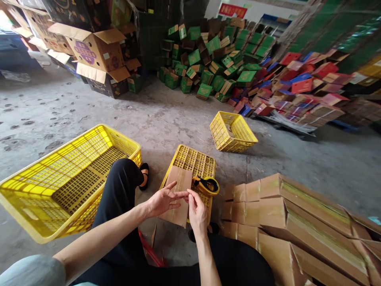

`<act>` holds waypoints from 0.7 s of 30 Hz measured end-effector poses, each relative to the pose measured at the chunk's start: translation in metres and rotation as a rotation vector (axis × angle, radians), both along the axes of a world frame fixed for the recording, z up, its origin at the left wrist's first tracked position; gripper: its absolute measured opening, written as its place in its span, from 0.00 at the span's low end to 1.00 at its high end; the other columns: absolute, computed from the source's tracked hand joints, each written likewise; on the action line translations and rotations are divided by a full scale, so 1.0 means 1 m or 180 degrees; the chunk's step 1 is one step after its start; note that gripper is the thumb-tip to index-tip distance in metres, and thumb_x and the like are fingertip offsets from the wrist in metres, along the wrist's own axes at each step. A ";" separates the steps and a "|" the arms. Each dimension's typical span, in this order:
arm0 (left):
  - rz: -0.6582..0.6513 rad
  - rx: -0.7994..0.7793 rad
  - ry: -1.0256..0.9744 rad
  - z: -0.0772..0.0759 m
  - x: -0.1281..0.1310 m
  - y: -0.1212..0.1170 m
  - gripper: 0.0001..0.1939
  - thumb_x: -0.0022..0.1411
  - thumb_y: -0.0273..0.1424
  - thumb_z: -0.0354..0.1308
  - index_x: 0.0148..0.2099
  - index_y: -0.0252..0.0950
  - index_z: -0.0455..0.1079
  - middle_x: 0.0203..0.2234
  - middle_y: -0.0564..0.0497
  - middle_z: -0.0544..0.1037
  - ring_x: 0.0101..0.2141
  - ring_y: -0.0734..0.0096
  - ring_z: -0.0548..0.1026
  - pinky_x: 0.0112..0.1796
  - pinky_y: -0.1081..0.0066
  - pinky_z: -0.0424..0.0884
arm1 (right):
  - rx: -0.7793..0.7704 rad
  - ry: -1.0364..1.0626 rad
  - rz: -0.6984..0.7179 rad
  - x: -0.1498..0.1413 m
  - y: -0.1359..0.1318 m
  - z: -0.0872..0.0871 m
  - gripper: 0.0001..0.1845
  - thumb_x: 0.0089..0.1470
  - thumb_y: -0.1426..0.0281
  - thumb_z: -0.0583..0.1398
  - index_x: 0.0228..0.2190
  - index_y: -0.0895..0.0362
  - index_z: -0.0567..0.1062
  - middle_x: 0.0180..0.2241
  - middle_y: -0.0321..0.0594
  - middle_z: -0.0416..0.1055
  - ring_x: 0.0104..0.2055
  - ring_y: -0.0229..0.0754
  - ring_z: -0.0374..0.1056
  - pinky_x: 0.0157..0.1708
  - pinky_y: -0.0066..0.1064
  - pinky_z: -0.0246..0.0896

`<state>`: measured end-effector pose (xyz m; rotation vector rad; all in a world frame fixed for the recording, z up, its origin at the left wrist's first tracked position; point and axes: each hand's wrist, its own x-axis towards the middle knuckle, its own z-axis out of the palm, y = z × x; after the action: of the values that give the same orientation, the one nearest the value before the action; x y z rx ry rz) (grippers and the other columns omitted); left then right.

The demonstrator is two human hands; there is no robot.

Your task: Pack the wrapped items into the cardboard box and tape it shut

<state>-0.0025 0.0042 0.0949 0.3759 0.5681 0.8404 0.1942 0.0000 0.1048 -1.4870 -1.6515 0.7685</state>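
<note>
My left hand (165,201) is stretched out with its fingers spread, above a flat cardboard box (182,178). My right hand (197,212) pinches the tip of one left finger between thumb and fingers; anything small between them is too fine to make out. The cardboard box, with tape along it, lies on an upturned yellow plastic crate (202,161). Beside the box on that crate rests a yellow-and-black tape dispenser (205,185), which neither hand touches.
A large yellow basket (70,216) stands on my left, a smaller yellow crate (233,139) ahead. Taped cardboard boxes (297,214) are stacked close on my right. Farther back are piles of green boxes (218,81) and red boxes (302,85), and open cartons (101,53).
</note>
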 end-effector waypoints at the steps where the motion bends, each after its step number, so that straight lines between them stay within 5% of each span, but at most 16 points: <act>1: 0.0035 -0.0038 -0.0027 0.001 0.000 0.000 0.55 0.59 0.27 0.61 0.80 0.43 0.33 0.67 0.39 0.72 0.68 0.56 0.67 0.65 0.48 0.59 | 0.0127 -0.0167 -0.0024 0.000 -0.001 -0.001 0.26 0.71 0.52 0.53 0.49 0.56 0.82 0.43 0.51 0.85 0.41 0.50 0.82 0.43 0.38 0.78; 9: 0.0148 -0.0223 -0.0193 0.006 0.005 -0.002 0.51 0.59 0.26 0.59 0.79 0.43 0.39 0.68 0.40 0.70 0.70 0.59 0.64 0.66 0.50 0.59 | 0.0714 -0.1131 0.0075 -0.008 -0.004 -0.002 0.23 0.76 0.61 0.48 0.47 0.56 0.80 0.42 0.49 0.84 0.43 0.48 0.81 0.45 0.35 0.73; 21: -0.0106 0.0313 0.0309 0.000 0.014 -0.007 0.61 0.55 0.23 0.58 0.81 0.47 0.25 0.70 0.44 0.68 0.75 0.68 0.51 0.71 0.53 0.46 | 0.1104 -0.2172 -0.0041 -0.013 -0.005 -0.002 0.20 0.74 0.70 0.48 0.39 0.55 0.79 0.31 0.44 0.82 0.30 0.42 0.77 0.29 0.30 0.57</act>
<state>0.0119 -0.0026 0.0945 0.5167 0.6102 0.8232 0.1813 -0.0054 0.1025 -1.5878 -2.1242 -0.0730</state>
